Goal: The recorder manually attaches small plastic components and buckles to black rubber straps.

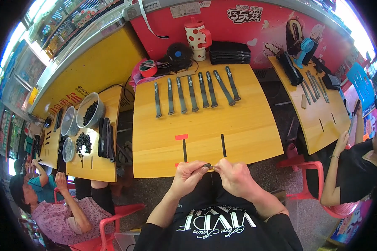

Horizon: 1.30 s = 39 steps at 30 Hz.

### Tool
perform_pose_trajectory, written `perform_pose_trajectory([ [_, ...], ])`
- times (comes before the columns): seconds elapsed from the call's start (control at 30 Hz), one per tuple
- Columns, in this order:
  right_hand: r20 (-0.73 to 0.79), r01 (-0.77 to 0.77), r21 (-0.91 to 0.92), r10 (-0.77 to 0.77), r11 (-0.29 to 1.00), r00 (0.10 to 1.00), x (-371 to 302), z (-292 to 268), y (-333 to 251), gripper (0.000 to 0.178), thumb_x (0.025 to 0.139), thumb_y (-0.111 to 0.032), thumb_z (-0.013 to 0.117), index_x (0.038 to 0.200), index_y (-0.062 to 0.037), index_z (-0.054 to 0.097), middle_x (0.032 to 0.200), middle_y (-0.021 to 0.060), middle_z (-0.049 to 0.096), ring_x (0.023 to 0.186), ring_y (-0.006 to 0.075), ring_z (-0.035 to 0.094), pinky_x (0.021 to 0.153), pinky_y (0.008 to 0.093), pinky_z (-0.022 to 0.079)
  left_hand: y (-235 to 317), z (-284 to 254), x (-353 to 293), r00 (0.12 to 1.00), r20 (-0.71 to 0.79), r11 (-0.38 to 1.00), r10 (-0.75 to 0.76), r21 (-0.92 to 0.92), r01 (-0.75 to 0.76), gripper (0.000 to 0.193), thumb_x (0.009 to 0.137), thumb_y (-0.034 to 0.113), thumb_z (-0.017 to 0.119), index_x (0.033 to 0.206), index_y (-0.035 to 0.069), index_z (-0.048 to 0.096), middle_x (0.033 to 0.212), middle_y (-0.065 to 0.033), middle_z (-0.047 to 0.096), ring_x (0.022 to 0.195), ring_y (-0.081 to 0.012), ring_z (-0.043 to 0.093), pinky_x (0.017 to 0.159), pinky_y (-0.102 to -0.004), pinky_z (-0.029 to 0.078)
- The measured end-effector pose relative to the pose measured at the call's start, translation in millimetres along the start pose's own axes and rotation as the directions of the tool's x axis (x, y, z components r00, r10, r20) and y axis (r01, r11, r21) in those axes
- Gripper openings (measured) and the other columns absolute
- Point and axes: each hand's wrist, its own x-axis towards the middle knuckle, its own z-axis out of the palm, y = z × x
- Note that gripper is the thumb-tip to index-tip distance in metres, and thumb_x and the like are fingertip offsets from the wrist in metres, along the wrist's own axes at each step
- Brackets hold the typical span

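Close to the table's front edge, my left hand (189, 173) is closed in a pinch on a small dark piece (207, 165) with a rounded end. My right hand (235, 177) is closed too, fingertips at the other end of that piece. Most of it is hidden by my fingers, so I cannot tell its kind. Ahead on the wooden table (163, 142), several dark grey straps (181, 95) lie in a row, each with a wider rounded near end. Between the row and my hands, two black tape strips (223, 145) and red tape (182, 137) mark the tabletop.
At the back stand a red-dotted tumbler (195, 39), a black fan (179, 54), a red tape roll (148, 68) and stacked black pouches (229, 52). Seated people work at side tables; the left one holds plastic tubs (97, 117) of black parts, the right one a blue fan (304, 48).
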Motion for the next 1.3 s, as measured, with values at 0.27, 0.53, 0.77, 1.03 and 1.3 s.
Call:
perform_pose_trajectory([
  [0.27, 0.06, -0.145, 0.432, 0.131, 0.89, 0.989, 1.5, 7.0, 8.0, 0.01, 0.088, 0.002, 0.063, 0.086, -0.0011, 0.054, 0.06, 0.0107, 0.057, 0.053, 0.0207, 0.061, 0.048, 0.0312, 0.044, -5.2, 1.7, -0.4, 0.991, 0.054, 0.976, -0.119, -0.178, 0.127, 0.011, 0.095, 0.007, 0.061, 0.093, -0.001, 0.069, 0.063, 0.004, 0.05, 0.057, -0.0032, 0.043, 0.05, -0.0218, 0.034],
  [0.53, 0.08, -0.061, 0.255, 0.041, 0.965, 0.996, 3.0, 2.2, 12.9, 0.014, 0.089, -0.003, 0.064, 0.098, -0.0038, 0.052, 0.064, 0.0144, 0.06, 0.06, 0.0303, 0.065, 0.051, 0.0388, 0.045, -7.9, 0.0, -0.5, 0.991, 0.112, 0.993, -0.079, -0.073, 0.087, 0.008, 0.094, 0.005, 0.062, 0.094, -0.001, 0.068, 0.062, 0.0014, 0.051, 0.057, -0.0053, 0.044, 0.051, -0.0237, 0.036],
  [0.77, 0.091, -0.123, 0.324, 0.098, 0.938, 0.991, 5.2, 0.9, 4.3, 0.022, 0.087, 0.001, 0.063, 0.106, -0.0041, 0.053, 0.066, 0.0118, 0.06, 0.057, 0.0278, 0.062, 0.049, 0.0361, 0.045, 0.5, 9.2, -2.7, 0.98, -0.068, 0.911, 0.186, 0.387, -0.146, 0.004, 0.089, 0.002, 0.064, 0.091, 0.001, 0.067, 0.063, -0.0136, 0.058, 0.051, -0.0196, 0.056, 0.049, -0.0296, 0.042],
  [1.03, -0.091, 0.264, -0.069, -0.269, 0.962, 0.959, 4.4, -1.0, 7.5, 0.031, 0.078, 0.004, 0.067, 0.107, -0.0035, 0.057, 0.072, 0.0091, 0.064, 0.055, 0.0264, 0.064, 0.048, 0.0358, 0.048, 10.6, -4.7, 9.4, 0.988, 0.094, 0.967, 0.121, 0.215, -0.139, 0.001, 0.087, 0.003, 0.065, 0.086, 0.004, 0.064, 0.06, -0.0143, 0.058, 0.05, -0.0321, 0.057, 0.048, -0.0367, 0.044],
  [1.3, 0.083, 0.257, -0.218, -0.244, 0.942, 0.966, 11.7, -10.0, 12.0, 0.035, 0.08, -0.01, 0.063, 0.114, -0.0044, 0.056, 0.063, 0.0057, 0.057, 0.052, 0.0239, 0.062, 0.043, 0.0354, 0.046, 9.6, 4.8, 4.4, 0.967, 0.118, 0.642, 0.228, 0.728, -0.24, 0.005, 0.085, 0.007, 0.065, 0.085, 0.005, 0.061, 0.062, -0.0145, 0.061, 0.054, -0.0347, 0.061, 0.046, -0.0422, 0.046],
])
